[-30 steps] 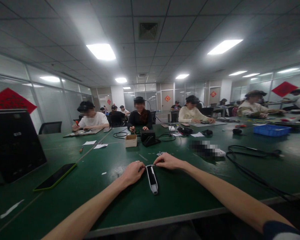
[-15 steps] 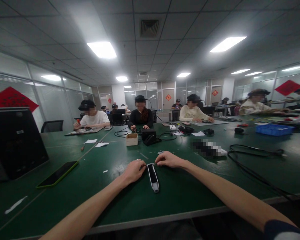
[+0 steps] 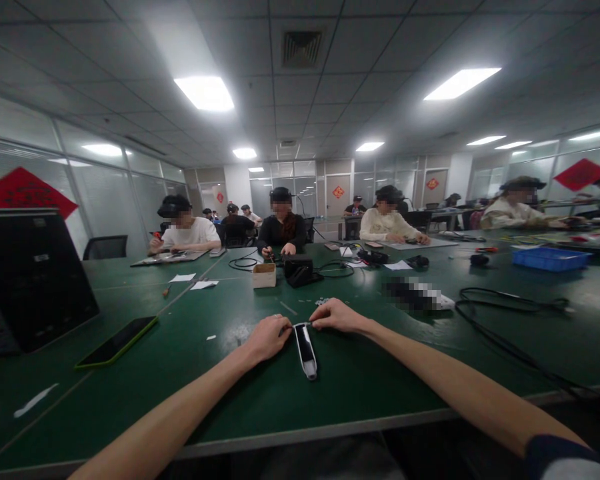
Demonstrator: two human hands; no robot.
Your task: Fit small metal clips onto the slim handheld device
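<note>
A slim white-framed handheld device (image 3: 306, 349) with a long dark face lies on the green table, its narrower light end towards me. My left hand (image 3: 269, 337) is closed at its far left corner, thumb and fingertips pressed together there. At the far right corner my right hand (image 3: 337, 316) pinches the edge between thumb and fingers. Any tiny part between the fingertips is too small to make out. Several small pale pieces (image 3: 322, 302) lie just beyond my right hand, partly covered by it.
A phone with a green edge (image 3: 117, 342) and a black computer case (image 3: 35, 273) are on the left. Ahead stand a small cardboard box (image 3: 264, 275) and a black device (image 3: 300, 269). Black cables (image 3: 510, 299) and a blue tray (image 3: 551, 259) lie right. Several people sit opposite.
The view has shifted slightly. Both hands stay at the device's far end, and its dark face now catches a bright reflection.
</note>
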